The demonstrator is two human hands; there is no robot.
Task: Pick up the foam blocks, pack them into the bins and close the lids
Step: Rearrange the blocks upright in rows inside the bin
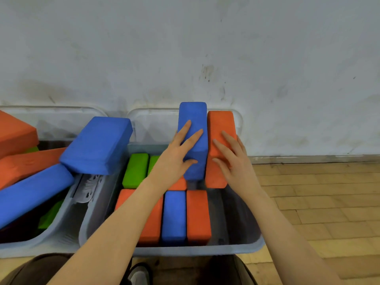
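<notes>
Two grey bins stand side by side at the wall. In the right bin (205, 249) lie orange, blue and green foam blocks, packed in rows. My left hand (176, 159) grips an upright blue block (194, 120) over the bin's far right part. My right hand (234, 161) grips an upright orange block (220, 124) right beside it, and the two blocks touch. The left bin (30, 246) is heaped with orange, blue and green blocks; a big blue block (96, 145) lies on top and overhangs the gap between the bins.
Both clear lids stand open against the stained white wall, the right lid (152, 122) behind the held blocks. A wooden floor (318, 202) extends to the right. My knees and a shoe (139, 274) are at the bottom edge.
</notes>
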